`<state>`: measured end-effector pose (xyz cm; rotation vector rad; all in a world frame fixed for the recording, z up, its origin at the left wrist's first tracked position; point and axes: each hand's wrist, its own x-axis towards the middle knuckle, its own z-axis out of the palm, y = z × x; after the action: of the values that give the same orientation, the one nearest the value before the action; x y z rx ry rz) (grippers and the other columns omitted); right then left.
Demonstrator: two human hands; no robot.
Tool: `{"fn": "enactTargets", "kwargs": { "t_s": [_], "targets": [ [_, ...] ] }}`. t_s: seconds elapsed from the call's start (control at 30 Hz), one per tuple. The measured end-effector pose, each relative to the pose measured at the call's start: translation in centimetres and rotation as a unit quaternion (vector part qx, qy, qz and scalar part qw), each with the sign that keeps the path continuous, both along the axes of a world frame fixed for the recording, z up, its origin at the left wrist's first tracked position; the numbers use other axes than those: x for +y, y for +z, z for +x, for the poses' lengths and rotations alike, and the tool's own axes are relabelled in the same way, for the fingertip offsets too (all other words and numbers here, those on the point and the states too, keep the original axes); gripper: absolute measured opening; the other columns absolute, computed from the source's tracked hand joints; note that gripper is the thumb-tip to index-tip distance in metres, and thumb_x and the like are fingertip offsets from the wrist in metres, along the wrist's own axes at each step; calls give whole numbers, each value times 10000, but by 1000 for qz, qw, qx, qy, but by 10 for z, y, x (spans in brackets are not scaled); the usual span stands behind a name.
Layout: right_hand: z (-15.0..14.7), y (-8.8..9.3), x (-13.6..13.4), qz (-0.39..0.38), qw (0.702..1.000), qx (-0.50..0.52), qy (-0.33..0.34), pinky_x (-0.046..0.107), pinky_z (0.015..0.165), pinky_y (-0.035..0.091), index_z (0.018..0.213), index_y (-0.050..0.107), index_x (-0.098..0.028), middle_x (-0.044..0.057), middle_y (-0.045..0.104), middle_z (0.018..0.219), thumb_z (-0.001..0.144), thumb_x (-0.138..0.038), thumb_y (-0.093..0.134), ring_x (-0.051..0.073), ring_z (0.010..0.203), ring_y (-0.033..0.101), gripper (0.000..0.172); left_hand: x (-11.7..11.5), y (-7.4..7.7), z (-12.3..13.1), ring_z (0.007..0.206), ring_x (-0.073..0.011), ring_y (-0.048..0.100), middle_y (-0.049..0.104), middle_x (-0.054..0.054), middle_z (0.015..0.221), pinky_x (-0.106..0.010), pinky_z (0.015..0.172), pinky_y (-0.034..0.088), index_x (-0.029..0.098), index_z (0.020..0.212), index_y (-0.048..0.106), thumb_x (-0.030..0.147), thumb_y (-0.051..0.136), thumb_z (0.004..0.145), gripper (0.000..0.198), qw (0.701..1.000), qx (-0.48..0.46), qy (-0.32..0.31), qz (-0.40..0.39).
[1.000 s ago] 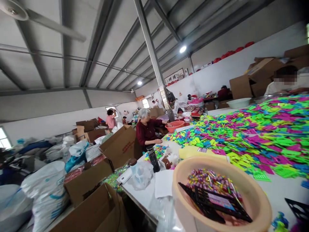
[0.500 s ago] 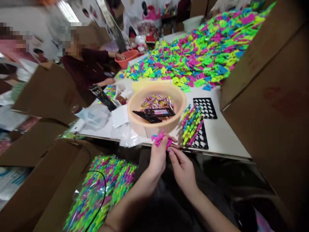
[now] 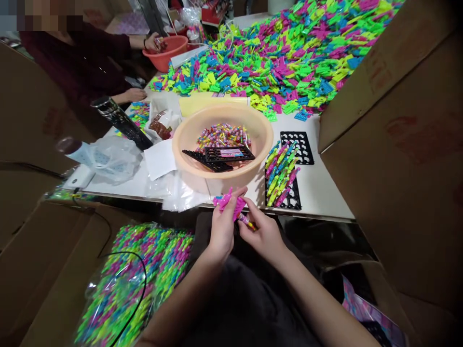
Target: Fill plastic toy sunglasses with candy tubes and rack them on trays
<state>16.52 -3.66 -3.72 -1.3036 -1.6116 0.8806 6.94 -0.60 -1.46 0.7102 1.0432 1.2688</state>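
Note:
My left hand (image 3: 222,229) is closed on a bright pink plastic piece (image 3: 231,201), with a bit of blue at its left end. Close against it, my right hand (image 3: 263,233) pinches a small crayon-like stick (image 3: 247,221) with a printed wrapper and a yellow end. The stick's upper end meets the pink piece; the fingers hide part of the contact. Just beyond stands a peach plastic tub (image 3: 186,166) holding many small wrapped sticks (image 3: 226,135) and black perforated trays (image 3: 229,153). Right of it, several slim neon-coloured pieces (image 3: 282,173) lie on a black perforated tray (image 3: 294,197).
A large heap of neon plastic pieces (image 3: 275,62) covers the table's back. Tall cardboard (image 3: 390,106) walls the right side. Bagged neon pieces (image 3: 133,274) sit in a box at lower left. A co-worker's hand (image 3: 157,43) is at a red basin (image 3: 164,57).
The view has shifted, so the table contents appear further left and higher. The wrapped stick in my right hand now shows plainly below the pink piece. Both hands remain close together.

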Motion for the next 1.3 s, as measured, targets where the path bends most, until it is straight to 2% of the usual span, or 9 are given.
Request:
{"fn": "enactTargets", "kwargs": {
  "t_s": [0.33,0.5,0.6,0.7,0.83,0.93,1.03,1.2,1.3],
  "targets": [
    [-6,-2,1,-14,999,41,-23,184,638,478,1254,463,-189,-9,601,774,779,-209,492,111,630,574,476,1,-7,3,1210,-215,477,666,-88,1103,-352,1075,286,159,931,702,336,596,785,253,1000,-15,11,-16],
    [-1,7,-4,-17,1000,4,2,225,662,488,1290,393,-172,7,619,779,805,-178,496,140,686,589,495,-2,3,4,1138,-191,541,682,-62,1065,-336,1077,283,174,897,693,313,582,802,201,999,-22,26,-10],
    [10,22,-11,34,997,-71,-25,295,698,481,1100,520,-179,30,625,764,814,-204,558,181,751,574,290,-8,17,4,1184,-193,503,665,-46,1101,-337,1077,284,195,950,669,313,566,812,209,999,-11,38,8],
    [28,37,-17,120,984,-120,-56,329,728,462,876,594,-192,52,634,824,803,-230,614,190,791,562,85,-20,32,4,1258,-233,418,604,-45,1208,-337,1080,272,215,1065,644,325,592,786,305,998,55,-28,24],
    [62,36,-19,139,979,-32,-144,293,721,469,890,636,-214,43,626,857,799,-205,622,169,809,574,92,-35,39,-5,1313,-281,321,473,-10,1361,-330,1089,241,303,1247,525,337,723,663,617,980,62,-180,57],
    [90,11,-12,60,965,49,-251,301,697,475,824,659,-203,45,643,841,764,-276,657,185,782,599,94,-35,19,-21,1164,-287,488,539,-60,1293,-392,996,341,317,1299,454,439,642,735,606,958,21,-284,43],
    [113,-24,1,-9,954,63,-294,349,770,470,849,679,-185,64,676,886,749,-349,650,223,846,616,194,-28,-22,-45,958,-254,589,652,-118,1086,-380,907,376,207,1171,574,462,569,790,459,938,14,-345,-32],
    [131,-70,24,24,964,-59,-257,397,855,418,874,699,-199,74,681,906,792,-374,581,242,940,576,226,-29,-102,-91,947,-214,584,627,-120,1128,-327,850,397,180,1148,572,399,562,813,401,939,-13,-279,-198],
    [131,-82,33,57,961,-128,-238,392,828,411,862,695,-208,71,687,876,838,-339,520,237,916,576,220,-31,-134,-110,992,-205,584,616,-86,1165,-327,895,398,216,1132,574,397,538,817,364,936,-76,-229,-255]
  ]
}}
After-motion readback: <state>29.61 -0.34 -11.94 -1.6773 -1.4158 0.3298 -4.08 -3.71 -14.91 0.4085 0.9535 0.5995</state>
